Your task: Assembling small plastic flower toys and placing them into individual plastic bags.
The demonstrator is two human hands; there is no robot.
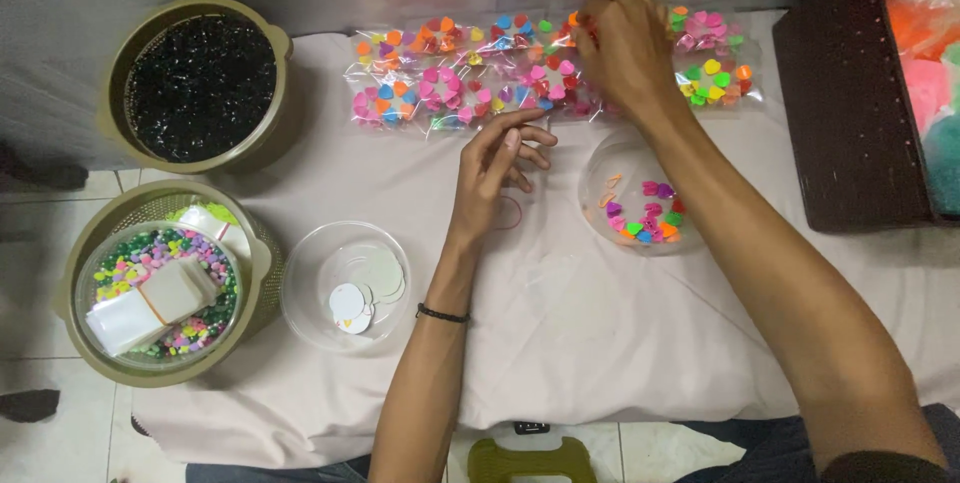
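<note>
My right hand (pixel 625 48) reaches to the far row of small clear bags filled with colourful heart-shaped beads (pixel 450 83), its fingers resting on a bag near the row's right part. My left hand (pixel 497 161) hovers with fingers loosely spread just below the bags, holding nothing. A thin pink rubber band (pixel 510 213) lies on the white cloth (pixel 560 323) beside that hand. Under my right forearm a clear plastic bowl (pixel 640 193) holds loose heart beads and a few rubber bands.
At left, an olive basket of black beads (pixel 200 83), another basket with mixed beads and a stack of clear bags (pixel 155 283), and a clear bowl with round white stickers (pixel 348 285). A dark brown crate (pixel 850 103) stands at right. A green object (pixel 530 458) lies near my knees.
</note>
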